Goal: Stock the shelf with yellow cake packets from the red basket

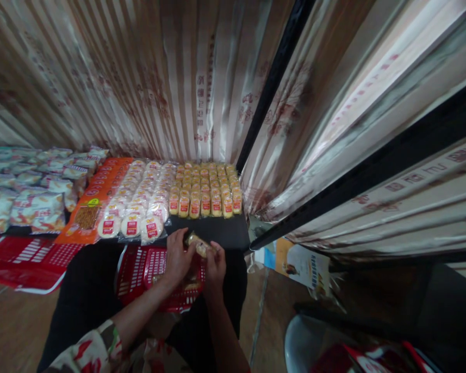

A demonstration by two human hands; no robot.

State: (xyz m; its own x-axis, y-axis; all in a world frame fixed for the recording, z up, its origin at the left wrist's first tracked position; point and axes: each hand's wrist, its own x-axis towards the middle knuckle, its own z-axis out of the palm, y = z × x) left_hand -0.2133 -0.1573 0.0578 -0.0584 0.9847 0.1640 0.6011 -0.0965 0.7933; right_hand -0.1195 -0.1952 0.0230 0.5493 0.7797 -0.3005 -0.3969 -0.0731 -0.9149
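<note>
Both my hands meet over a red plastic basket [140, 272] in front of a black table. My left hand [177, 257] and my right hand [215, 266] are closed together on one small wrapped snack pack [198, 244], yellowish with a clear wrapper. Just beyond it, rows of similar yellow packs with red labels [204, 191] lie on the black table [225, 233]. To their left are rows of round white cakes with red labels [142, 202]. The basket holds more packs, mostly hidden under my hands.
Bagged snacks [27, 189] fill the table's left side, beside an orange packet [97, 202]. A red basket lid or sheet [27, 261] lies at the left edge. Foil-striped curtains [147, 83] hang behind. A printed bag [299, 264] sits on the floor at the right.
</note>
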